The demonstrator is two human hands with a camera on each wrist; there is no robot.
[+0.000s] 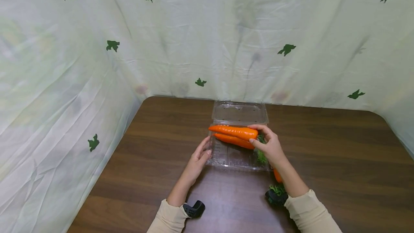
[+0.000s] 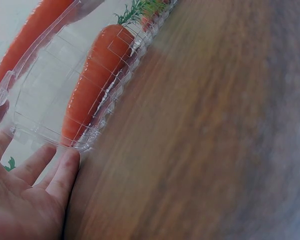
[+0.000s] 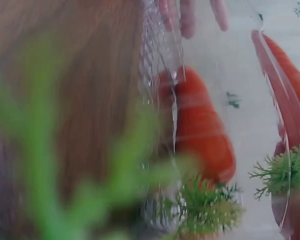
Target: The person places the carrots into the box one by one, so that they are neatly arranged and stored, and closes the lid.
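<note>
Carrot, first: one, orange, lying lengthwise inside the clear container, its leafy end to the right.
Carrot, second: one, upper, above the first, thick end pinched between thumb and fingers of the right hand; I cannot tell whether it touches the other.
Carrot, third: one, lower, outside the container, partly hidden by the right forearm.
Clear container: one, before the person; lid laid back on the far side.
Left hand: at the container's left end, fingers fairly straight and spread, fingertips against the plastic; no carrot in it.
Progress, by my judgement: filling partly done; one carrot in, one at the mouth and not released, one seemingly left over; lid not closed.
Surroundings: brown table; pale leaf-printed cloth behind; black wrist devices, one per wrist.
</note>
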